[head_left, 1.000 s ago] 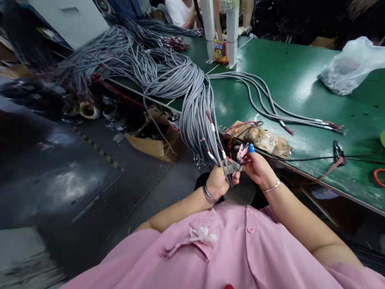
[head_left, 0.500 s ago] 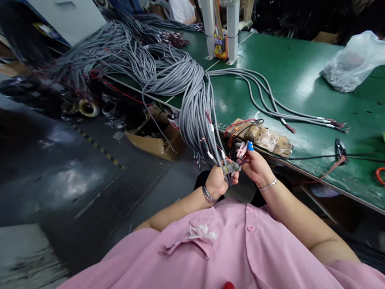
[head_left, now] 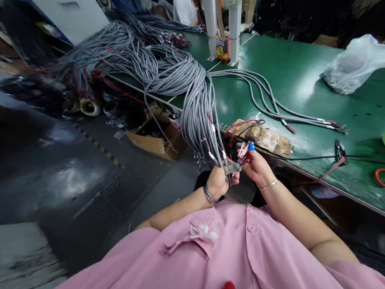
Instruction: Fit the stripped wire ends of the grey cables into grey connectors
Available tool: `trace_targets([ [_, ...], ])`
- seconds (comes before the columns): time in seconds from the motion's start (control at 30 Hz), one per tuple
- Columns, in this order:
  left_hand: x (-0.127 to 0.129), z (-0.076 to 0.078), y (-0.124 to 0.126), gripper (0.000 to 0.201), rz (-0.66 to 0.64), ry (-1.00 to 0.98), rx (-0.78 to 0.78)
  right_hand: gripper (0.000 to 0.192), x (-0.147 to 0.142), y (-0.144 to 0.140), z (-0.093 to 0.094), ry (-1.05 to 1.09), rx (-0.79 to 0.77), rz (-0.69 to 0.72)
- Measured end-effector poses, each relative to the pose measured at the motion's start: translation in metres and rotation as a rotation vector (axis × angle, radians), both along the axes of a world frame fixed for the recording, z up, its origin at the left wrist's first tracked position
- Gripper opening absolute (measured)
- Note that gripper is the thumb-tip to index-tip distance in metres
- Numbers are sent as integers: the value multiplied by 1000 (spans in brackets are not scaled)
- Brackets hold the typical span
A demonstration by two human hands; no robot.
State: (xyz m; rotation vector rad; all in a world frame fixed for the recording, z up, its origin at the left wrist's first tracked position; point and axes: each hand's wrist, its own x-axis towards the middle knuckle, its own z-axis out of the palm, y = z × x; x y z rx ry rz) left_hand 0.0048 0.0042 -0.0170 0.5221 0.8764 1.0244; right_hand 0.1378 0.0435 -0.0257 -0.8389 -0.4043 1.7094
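Both hands meet below the table edge: left hand (head_left: 217,181) grips the cable end (head_left: 231,168), right hand (head_left: 256,167) pinches its wires.

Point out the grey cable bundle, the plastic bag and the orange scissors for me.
grey cable bundle (head_left: 195,117), head view, hanging middle.
plastic bag (head_left: 355,63), head view, centre.
orange scissors (head_left: 384,177), head view, left handle loop.
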Motion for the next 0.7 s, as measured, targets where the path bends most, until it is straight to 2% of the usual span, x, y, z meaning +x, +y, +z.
trace_targets([
  [0.3, -4, 8, -14, 30, -30, 62, 80, 42, 11, -9, 4, 136, -32, 146],
  [0.5, -3, 12, -16, 30, 25, 49, 97, 27, 9, -11, 15, -19, 32, 61],
  [0.7, -1, 10, -7, 29, 55, -14, 33, 39, 7, -7, 7, -124, 95, 54],
])
